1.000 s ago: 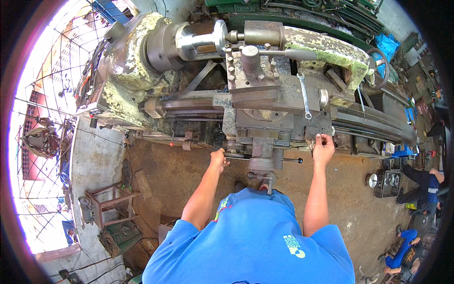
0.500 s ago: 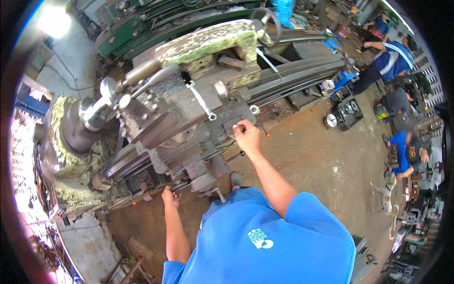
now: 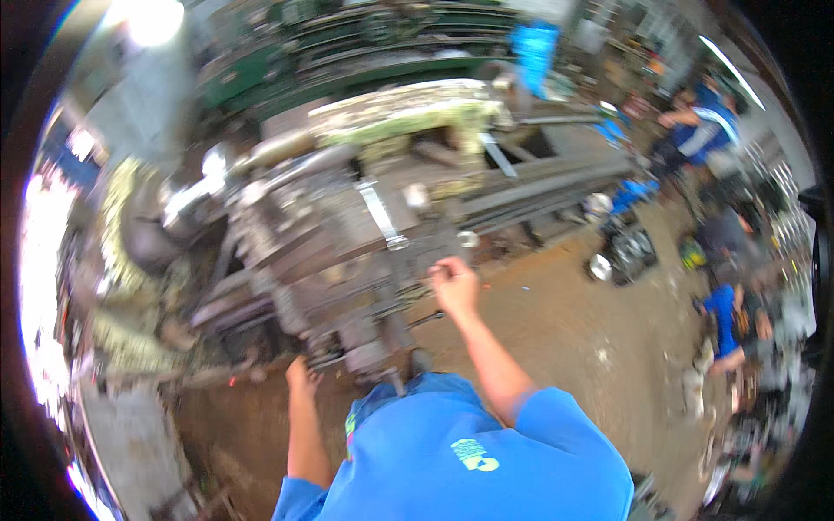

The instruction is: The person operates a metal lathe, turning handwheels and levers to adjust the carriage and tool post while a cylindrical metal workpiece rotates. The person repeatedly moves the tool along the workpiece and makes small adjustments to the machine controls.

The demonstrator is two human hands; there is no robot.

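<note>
A worn metal lathe stands before me, smeared by motion. My right hand (image 3: pixel 454 285) is over the near right edge of its carriage (image 3: pixel 426 247), fingers curled together; anything between them is too blurred to make out. A silver wrench (image 3: pixel 379 214) lies on the carriage top, to the left of that hand. Lower down, my left hand (image 3: pixel 301 376) is closed beside the front of the carriage, next to a short metal rod (image 3: pixel 328 358). What its fingers grip is not clear. Left of the carriage is the chuck (image 3: pixel 156 221), with a shiny metal piece (image 3: pixel 193 198) at it.
A black-knobbed lever (image 3: pixel 427 319) juts toward me below my right hand. Behind stands a green machine (image 3: pixel 252 78). On the floor at right are a black crate (image 3: pixel 634 256) and a round white-topped container (image 3: pixel 600 267). Several people sit or crouch farther right, near a dog (image 3: pixel 695 391).
My view has shifted, so the lathe appears lower and blurred. Both hands keep nearly the same places by the carriage. The wrench still lies on it.
</note>
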